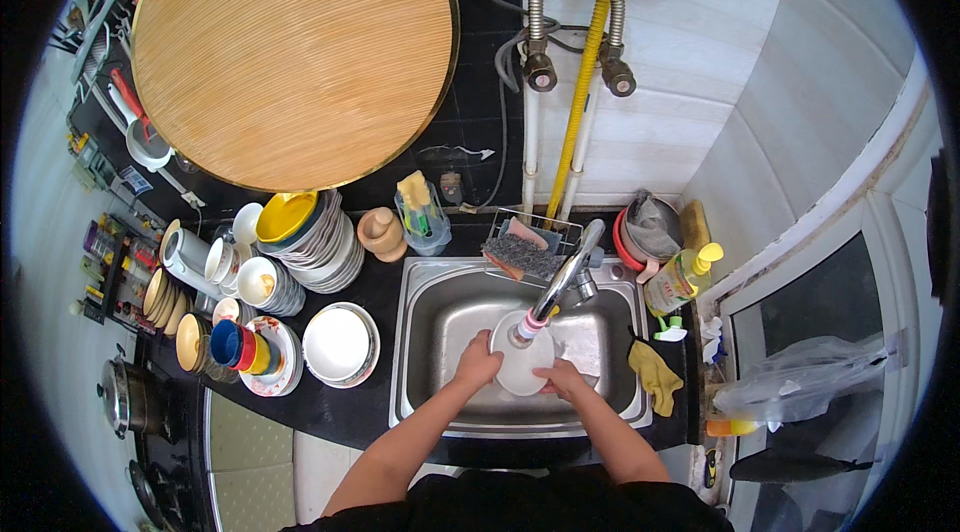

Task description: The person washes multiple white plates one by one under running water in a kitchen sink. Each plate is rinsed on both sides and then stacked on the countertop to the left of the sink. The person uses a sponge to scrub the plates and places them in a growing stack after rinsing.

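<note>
Both hands hold a white dish [521, 370] over the stainless-steel sink [442, 314], beneath the spout of the chrome faucet [571, 262]. My left hand [478, 361] grips the dish at its left rim, thumb on the near side. At the lower right rim, my right hand [564, 379] has its thumb over the edge. The pink-ringed faucet nozzle [531, 325] hides the dish's far part. Another pale item, partly hidden, lies in the basin beside my right hand.
Left of the sink are stacked white plates [337, 343], a tall plate stack [334, 254], bowls [274, 284] and colored cups [240, 348]. Behind it stands a wire rack [536, 243] with scouring pads. A dish-soap bottle [675, 284] and yellow cloth [656, 376] are at the right.
</note>
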`<state>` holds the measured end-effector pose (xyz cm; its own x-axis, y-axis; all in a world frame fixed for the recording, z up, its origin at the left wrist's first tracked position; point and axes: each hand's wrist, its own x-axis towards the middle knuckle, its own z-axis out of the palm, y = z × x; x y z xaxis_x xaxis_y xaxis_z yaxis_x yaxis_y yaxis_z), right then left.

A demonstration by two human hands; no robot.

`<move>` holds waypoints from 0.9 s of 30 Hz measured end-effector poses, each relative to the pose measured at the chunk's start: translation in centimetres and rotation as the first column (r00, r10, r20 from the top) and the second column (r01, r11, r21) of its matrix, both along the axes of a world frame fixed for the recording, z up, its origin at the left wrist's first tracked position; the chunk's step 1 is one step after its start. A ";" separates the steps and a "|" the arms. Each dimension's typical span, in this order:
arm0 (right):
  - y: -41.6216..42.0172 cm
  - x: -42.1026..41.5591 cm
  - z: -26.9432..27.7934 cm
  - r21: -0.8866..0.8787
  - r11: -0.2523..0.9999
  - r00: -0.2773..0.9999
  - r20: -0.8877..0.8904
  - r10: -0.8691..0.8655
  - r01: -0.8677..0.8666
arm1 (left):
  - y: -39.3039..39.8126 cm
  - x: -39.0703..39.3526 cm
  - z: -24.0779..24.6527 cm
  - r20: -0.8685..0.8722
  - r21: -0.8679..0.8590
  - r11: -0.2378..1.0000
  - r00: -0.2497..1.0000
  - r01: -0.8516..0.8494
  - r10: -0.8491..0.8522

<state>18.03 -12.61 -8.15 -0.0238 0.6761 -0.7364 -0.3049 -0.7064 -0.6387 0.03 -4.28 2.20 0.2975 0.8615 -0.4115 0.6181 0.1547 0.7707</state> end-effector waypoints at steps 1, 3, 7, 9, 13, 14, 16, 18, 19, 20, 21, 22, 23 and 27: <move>0.2 -0.7 0.1 -0.012 1.000 1.000 -0.006 0.010 -0.011 | 0.0 -0.5 0.1 -0.100 0.156 0.985 0.994 0.068 -0.053; 0.8 -1.9 -1.5 0.017 0.998 0.985 -0.161 -0.055 0.059 | -0.5 -1.3 2.1 -0.196 0.318 0.939 0.978 0.132 -0.072; 1.8 -4.1 -1.4 0.095 0.993 0.941 -0.338 -0.034 0.070 | -0.9 -4.1 4.4 -0.255 0.510 0.828 0.961 0.232 -0.112; 2.1 -5.6 0.1 0.108 0.994 0.957 -0.290 -0.001 0.034 | -1.3 -5.7 5.1 -0.270 0.533 0.807 0.955 0.256 -0.125; 2.7 -7.9 3.6 0.134 0.991 0.969 -0.241 0.047 -0.015 | -2.4 -8.2 6.2 -0.250 0.624 0.726 0.954 0.289 -0.165; 2.8 -8.3 3.5 0.142 0.990 0.969 -0.241 0.048 -0.014 | -2.6 -8.8 6.7 -0.270 0.622 0.719 0.947 0.311 -0.176; 3.1 -9.2 3.0 0.155 0.988 0.970 -0.241 0.045 -0.008 | -2.9 -9.7 6.7 -0.267 0.674 0.671 0.948 0.310 -0.170; 3.4 -10.0 3.0 0.181 0.983 0.975 -0.208 0.076 -0.038 | -3.2 -10.5 7.3 -0.287 0.708 0.628 0.944 0.323 -0.162; 3.6 -10.5 3.0 0.194 0.980 0.977 -0.192 0.091 -0.053 | -3.3 -10.9 7.3 -0.288 0.722 0.610 0.943 0.327 -0.165; 3.6 -10.9 3.2 0.208 0.978 0.980 -0.185 0.074 -0.035 | -3.4 -11.3 7.2 -0.289 0.735 0.592 0.943 0.331 -0.168; 3.5 -11.3 3.8 0.221 0.975 0.982 -0.179 0.058 -0.017 | -3.5 -11.6 7.2 -0.290 0.748 0.574 0.942 0.335 -0.171; 3.5 -11.8 4.2 0.234 0.972 0.984 -0.173 0.040 0.001 | -3.7 -12.0 7.2 -0.286 0.752 0.572 0.944 0.327 -0.164; 3.6 -12.2 4.3 0.236 0.972 0.985 -0.167 0.042 -0.001 | -3.8 -12.3 7.3 -0.282 0.756 0.570 0.946 0.320 -0.158; 3.4 -13.1 5.0 0.275 0.962 0.993 -0.115 0.039 -0.006 | -4.0 -13.5 7.1 -0.264 0.793 0.535 0.956 0.292 -0.130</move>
